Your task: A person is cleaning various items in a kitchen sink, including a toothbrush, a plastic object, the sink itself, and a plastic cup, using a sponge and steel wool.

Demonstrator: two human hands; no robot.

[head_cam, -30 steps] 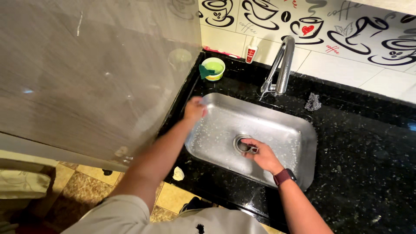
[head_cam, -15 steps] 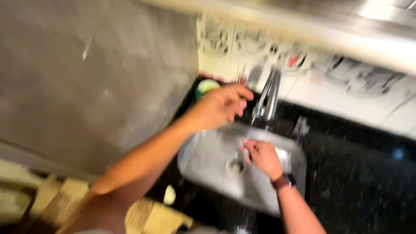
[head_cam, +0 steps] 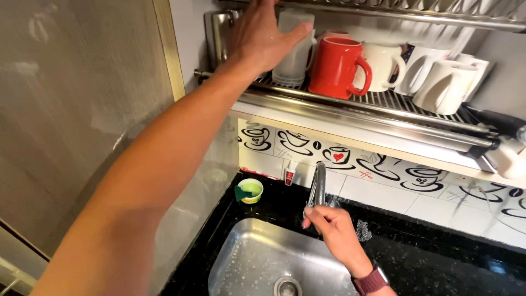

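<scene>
Translucent plastic tumbler [head_cam: 293, 46]: inverted, standing at the left end of the steel dish rack [head_cam: 383, 104] mounted on the wall above the sink; just left of a red mug. Left hand [head_cam: 263, 35]: raised to the rack on an outstretched arm, fingers spread and released, palm against the tumbler's left side, thumb across its front; nothing yet gripped. Red mug [head_cam: 337, 66]: handle turned right, touching or just beside the tumbler. White mugs [head_cam: 438, 71]: several, tilted, ranged along the rack to the right of the red one. Steel container [head_cam: 219, 33]: upright at the rack's far left, partly behind the left hand. Right hand [head_cam: 331, 227]: low, over the back rim of the sink, fingertips at the foot of the faucet; whether it pinches anything cannot be told; dark red watch strap on the wrist. Faucet [head_cam: 316, 186]: chrome, rising from the rear of the counter. Sink [head_cam: 252, 263]: stainless, basin wet with droplets, drain at the bottom edge of view. Small yellow-green bowl [head_cam: 251, 191]: on the black speckled counter [head_cam: 438, 263], left of the faucet, holding a green sponge. Small white tube [head_cam: 289, 175]: red-capped, against the tiled wall with coffee-cup pattern. Steel scourer [head_cam: 362, 230]: on the counter, just right of the right hand.
</scene>
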